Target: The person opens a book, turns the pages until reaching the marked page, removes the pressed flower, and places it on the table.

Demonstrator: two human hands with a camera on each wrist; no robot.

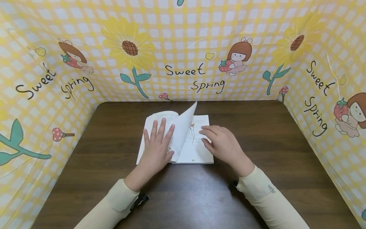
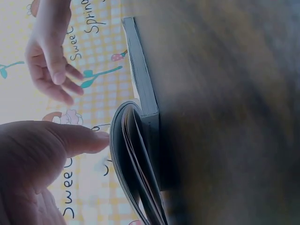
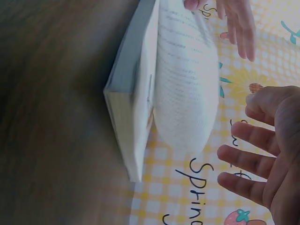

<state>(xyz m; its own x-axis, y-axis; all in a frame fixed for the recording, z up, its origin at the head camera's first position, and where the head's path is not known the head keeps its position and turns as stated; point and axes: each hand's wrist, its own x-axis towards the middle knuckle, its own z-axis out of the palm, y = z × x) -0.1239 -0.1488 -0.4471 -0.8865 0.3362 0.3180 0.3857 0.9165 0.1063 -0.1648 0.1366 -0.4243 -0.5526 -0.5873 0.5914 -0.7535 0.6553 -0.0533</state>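
Note:
An open book [image 1: 201, 152] lies on the dark wooden table, its right page showing printed text and a small drawing of orange flowers. One page [image 1: 184, 133] stands half raised near the spine, tilted to the right. My left hand [image 1: 155, 149] rests on the left-hand pages with its fingers spread. In the left wrist view its thumb touches the curved pages [image 2: 123, 154]. Above the right page my right hand [image 1: 224, 143] hovers with slightly bent fingers. The right wrist view shows those fingers [image 3: 248, 159] apart from the raised page [image 3: 187, 84], holding nothing.
The brown table [image 1: 266, 143] extends around the book on all sides. A yellow checked cloth [image 1: 183, 41] with flowers and "Sweet Spring" lettering hangs behind and on both sides. Dark wrist devices [image 1: 139, 202] sit beneath the cream sleeves [image 1: 266, 190].

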